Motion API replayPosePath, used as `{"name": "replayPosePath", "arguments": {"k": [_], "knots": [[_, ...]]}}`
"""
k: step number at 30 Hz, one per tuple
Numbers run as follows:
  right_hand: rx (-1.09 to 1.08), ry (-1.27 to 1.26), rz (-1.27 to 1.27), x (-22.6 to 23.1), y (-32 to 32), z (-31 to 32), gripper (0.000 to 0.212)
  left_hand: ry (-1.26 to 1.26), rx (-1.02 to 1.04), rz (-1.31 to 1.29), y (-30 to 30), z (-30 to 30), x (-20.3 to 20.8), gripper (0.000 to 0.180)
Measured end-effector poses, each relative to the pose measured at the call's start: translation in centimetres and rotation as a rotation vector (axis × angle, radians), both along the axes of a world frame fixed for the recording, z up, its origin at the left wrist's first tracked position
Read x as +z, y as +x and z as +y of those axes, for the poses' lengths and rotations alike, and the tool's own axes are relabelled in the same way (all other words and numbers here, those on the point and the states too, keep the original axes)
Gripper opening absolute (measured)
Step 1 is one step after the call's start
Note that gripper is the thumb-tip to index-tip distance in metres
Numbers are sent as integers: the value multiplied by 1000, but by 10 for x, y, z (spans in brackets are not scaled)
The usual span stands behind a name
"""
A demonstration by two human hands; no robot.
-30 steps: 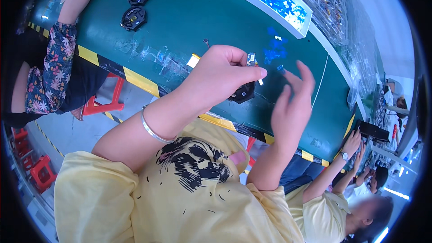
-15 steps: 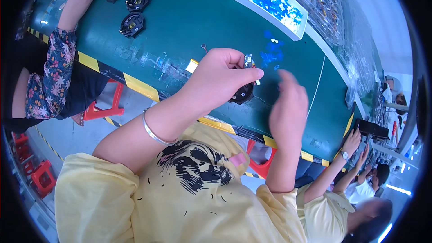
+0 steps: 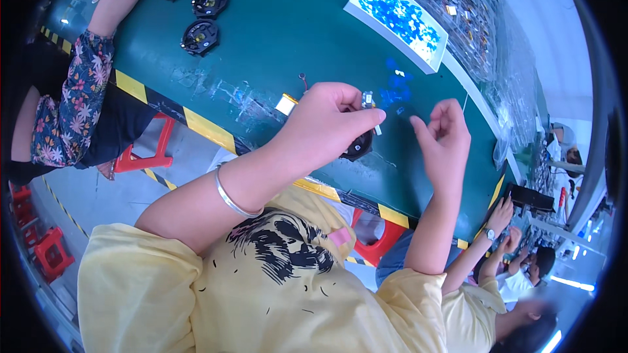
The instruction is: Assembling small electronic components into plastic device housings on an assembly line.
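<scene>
Circuit board (image 3: 367,98) sits by the black case (image 3: 358,149), pinched in the left hand (image 3: 327,123); right of the case, the right hand (image 3: 448,143) curls half open, seemingly empty. A light, steady grip should protect the board.

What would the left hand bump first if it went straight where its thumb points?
Probably the right hand, across the gap; depth is unclear, so it might pass above or below instead.

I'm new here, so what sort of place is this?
Probably an electronics assembly workshop: a long green workbench, three rounded black housings with parts inside, and a white rectangular tray of small blue pieces.
</scene>
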State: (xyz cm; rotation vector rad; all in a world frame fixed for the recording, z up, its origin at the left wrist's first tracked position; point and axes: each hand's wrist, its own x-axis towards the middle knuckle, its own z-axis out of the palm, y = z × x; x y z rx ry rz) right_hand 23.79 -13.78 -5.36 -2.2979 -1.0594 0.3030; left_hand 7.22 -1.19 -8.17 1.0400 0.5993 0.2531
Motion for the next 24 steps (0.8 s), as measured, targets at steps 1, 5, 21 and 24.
{"name": "replayPosePath", "arguments": {"k": [1, 5, 21, 24], "knots": [[65, 96, 125, -4, 4, -4, 28, -3, -22, 14, 0, 0, -1, 11], [202, -9, -83, -9, -10, 1, 30, -8, -20, 6, 0, -1, -5, 11], [90, 164, -183, -14, 4, -13, 16, 36, -5, 29, -7, 2, 0, 10], [192, 99, -253, -30, 1, -9, 34, 60, 34, -7, -3, -2, -5, 14]]}}
